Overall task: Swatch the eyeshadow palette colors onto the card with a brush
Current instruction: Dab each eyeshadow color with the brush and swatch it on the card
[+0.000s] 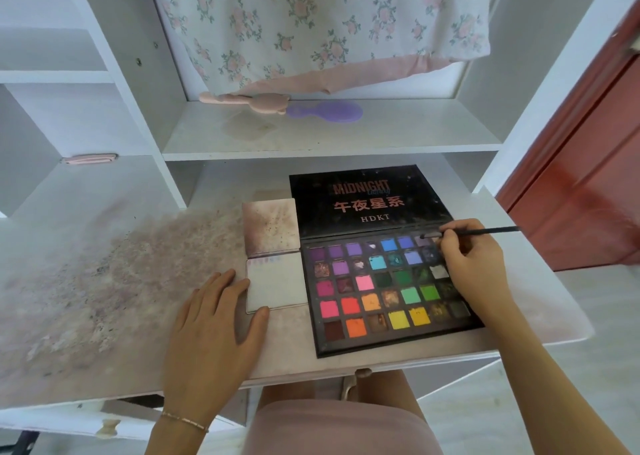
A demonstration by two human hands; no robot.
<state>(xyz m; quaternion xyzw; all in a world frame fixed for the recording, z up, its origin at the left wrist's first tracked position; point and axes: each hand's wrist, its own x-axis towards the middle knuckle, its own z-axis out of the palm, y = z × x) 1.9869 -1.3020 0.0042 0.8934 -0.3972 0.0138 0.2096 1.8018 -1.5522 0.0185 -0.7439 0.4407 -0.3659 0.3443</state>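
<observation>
An open black eyeshadow palette (pixel 388 288) with several coloured pans lies on the desk, its lid (pixel 367 202) folded back flat. To its left lies a small open card booklet (pixel 275 281), the lower page whitish with faint pink marks along its top. My right hand (pixel 471 264) pinches a thin black brush (pixel 485 231), whose tip rests over a pale purple pan in the palette's top right corner. My left hand (pixel 221 319) lies flat on the desk, fingers straight, with fingertips touching the card's left edge and lower corner.
The desk top (pixel 104 281) is stained with pinkish powder at the left. A purple hairbrush (pixel 325 112) and a pink bear-shaped item (pixel 249 101) lie on the shelf behind. A floral cloth (pixel 311 22) hangs above. A red door (pixel 588 177) stands at the right.
</observation>
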